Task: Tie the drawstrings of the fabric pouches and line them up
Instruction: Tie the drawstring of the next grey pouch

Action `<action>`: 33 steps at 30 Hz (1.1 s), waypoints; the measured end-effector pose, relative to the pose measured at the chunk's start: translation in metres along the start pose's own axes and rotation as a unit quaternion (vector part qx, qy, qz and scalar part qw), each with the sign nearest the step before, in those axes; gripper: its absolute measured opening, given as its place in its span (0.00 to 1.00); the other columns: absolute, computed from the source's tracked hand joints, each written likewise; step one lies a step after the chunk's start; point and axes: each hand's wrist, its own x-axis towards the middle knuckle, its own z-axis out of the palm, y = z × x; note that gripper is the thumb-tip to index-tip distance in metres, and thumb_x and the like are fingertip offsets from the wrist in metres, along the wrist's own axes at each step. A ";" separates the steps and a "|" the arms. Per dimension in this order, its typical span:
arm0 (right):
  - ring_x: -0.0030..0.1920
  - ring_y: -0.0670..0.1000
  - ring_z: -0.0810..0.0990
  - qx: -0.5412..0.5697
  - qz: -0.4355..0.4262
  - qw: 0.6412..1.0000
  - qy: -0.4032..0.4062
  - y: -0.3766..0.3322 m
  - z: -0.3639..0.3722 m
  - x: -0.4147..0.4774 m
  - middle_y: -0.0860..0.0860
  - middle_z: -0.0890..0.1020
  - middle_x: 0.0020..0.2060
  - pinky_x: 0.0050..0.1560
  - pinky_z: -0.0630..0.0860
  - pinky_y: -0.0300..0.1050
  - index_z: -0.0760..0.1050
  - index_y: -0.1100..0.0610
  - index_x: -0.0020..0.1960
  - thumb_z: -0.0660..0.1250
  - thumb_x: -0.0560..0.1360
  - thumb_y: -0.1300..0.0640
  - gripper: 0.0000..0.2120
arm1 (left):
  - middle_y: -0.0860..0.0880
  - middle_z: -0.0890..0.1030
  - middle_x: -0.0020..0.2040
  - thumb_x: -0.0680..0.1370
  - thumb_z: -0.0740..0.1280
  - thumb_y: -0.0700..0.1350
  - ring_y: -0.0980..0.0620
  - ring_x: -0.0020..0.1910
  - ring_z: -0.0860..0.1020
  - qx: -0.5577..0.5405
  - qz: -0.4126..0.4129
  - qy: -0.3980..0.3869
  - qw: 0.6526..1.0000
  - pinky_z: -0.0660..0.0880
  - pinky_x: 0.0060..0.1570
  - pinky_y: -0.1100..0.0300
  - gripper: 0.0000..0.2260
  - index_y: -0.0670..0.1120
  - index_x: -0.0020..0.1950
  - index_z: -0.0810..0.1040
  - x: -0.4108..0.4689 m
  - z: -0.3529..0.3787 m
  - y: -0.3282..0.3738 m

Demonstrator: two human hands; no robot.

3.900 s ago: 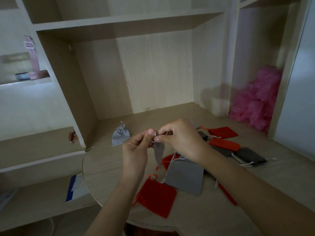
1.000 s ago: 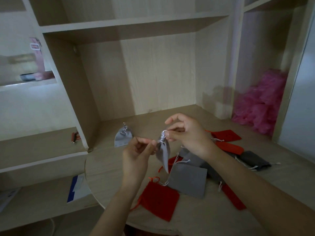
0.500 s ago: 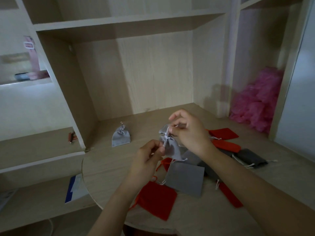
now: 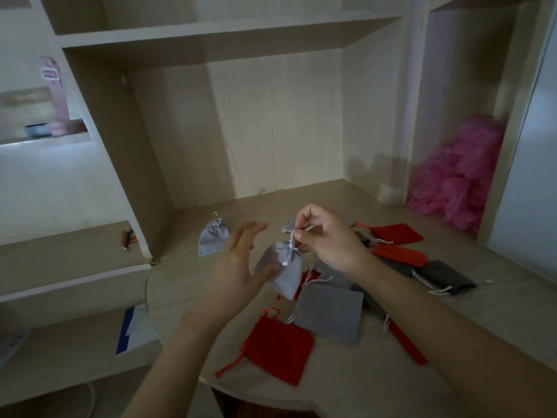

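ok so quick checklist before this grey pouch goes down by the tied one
1. Neck of held pouch cinched: ok, gathered under the string.
2. Knot finished: cannot tell, blurred.
3. Right grip on string: ok, pinches it.
4. Left grip free: ok, open beside the pouch.
5. Room by tied pouch: ok, bare desk to its right.
6. All pouches tied: not ok, flat ones like the red pouch lie untied.
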 end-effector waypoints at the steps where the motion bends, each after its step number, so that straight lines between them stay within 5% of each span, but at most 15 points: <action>1: 0.37 0.46 0.80 0.007 0.008 1.000 -0.010 0.001 0.000 0.000 0.55 0.79 0.40 0.37 0.77 0.35 0.70 0.59 0.42 0.63 0.75 0.70 0.09 | 0.63 0.73 0.52 0.71 0.73 0.46 0.66 0.46 0.72 -0.011 0.003 -0.026 1.000 0.66 0.42 0.76 0.18 0.53 0.60 0.75 0.001 0.000 -0.003; 5: 0.43 0.49 0.80 -0.007 0.061 0.995 -0.073 0.008 0.000 0.000 0.53 0.78 0.44 0.43 0.78 0.39 0.74 0.61 0.53 0.65 0.75 0.66 0.07 | 0.54 0.79 0.34 0.73 0.71 0.43 0.63 0.33 0.75 -0.107 -0.091 -0.058 0.988 0.68 0.34 0.71 0.01 0.47 0.42 0.80 0.010 -0.005 -0.020; 9: 0.52 0.45 0.78 -0.316 0.036 0.928 -0.192 0.012 -0.011 -0.004 0.44 0.78 0.49 0.54 0.75 0.41 0.78 0.53 0.58 0.62 0.76 0.64 0.13 | 0.50 0.77 0.30 0.74 0.71 0.43 0.56 0.29 0.72 -0.028 -0.201 -0.013 0.979 0.64 0.29 0.65 0.06 0.43 0.38 0.81 0.023 -0.017 -0.069; 12: 0.59 0.46 0.75 -0.398 0.022 0.872 -0.282 0.016 -0.013 -0.005 0.48 0.78 0.59 0.58 0.73 0.42 0.78 0.53 0.59 0.61 0.74 0.69 0.18 | 0.49 0.73 0.27 0.75 0.70 0.43 0.51 0.28 0.69 -0.014 -0.271 0.018 0.962 0.62 0.29 0.61 0.14 0.45 0.29 0.75 0.032 -0.022 -0.101; 16: 0.58 0.44 0.74 -0.422 0.026 0.839 -0.342 0.021 -0.015 -0.005 0.45 0.77 0.59 0.61 0.71 0.42 0.78 0.50 0.59 0.69 0.72 0.60 0.15 | 0.48 0.70 0.26 0.76 0.68 0.42 0.52 0.27 0.67 0.016 -0.320 0.035 0.947 0.59 0.27 0.62 0.19 0.45 0.26 0.70 0.051 -0.024 -0.125; 25: 0.45 0.41 0.73 -0.411 -0.002 0.857 -0.311 0.026 -0.012 -0.005 0.42 0.76 0.43 0.48 0.72 0.40 0.77 0.52 0.45 0.69 0.72 0.57 0.02 | 0.46 0.71 0.26 0.76 0.67 0.45 0.50 0.28 0.69 0.089 -0.321 -0.026 0.943 0.61 0.27 0.60 0.17 0.42 0.29 0.73 0.085 -0.015 -0.158; 28: 0.43 0.42 0.73 -0.401 0.002 0.864 -0.303 0.019 -0.017 -0.005 0.44 0.77 0.43 0.43 0.70 0.33 0.77 0.55 0.47 0.68 0.73 0.58 0.04 | 0.43 0.77 0.35 0.77 0.65 0.44 0.45 0.37 0.75 0.120 -0.333 -0.060 0.933 0.66 0.33 0.59 0.10 0.38 0.42 0.81 0.083 -0.010 -0.162; 33: 0.44 0.43 0.77 -0.392 -0.003 0.879 -0.271 0.002 -0.026 -0.004 0.43 0.79 0.42 0.46 0.75 0.42 0.76 0.51 0.44 0.69 0.72 0.55 0.02 | 0.39 0.81 0.51 0.78 0.66 0.44 0.42 0.50 0.79 0.129 -0.275 -0.010 0.953 0.68 0.43 0.60 0.12 0.39 0.57 0.79 0.077 -0.008 -0.128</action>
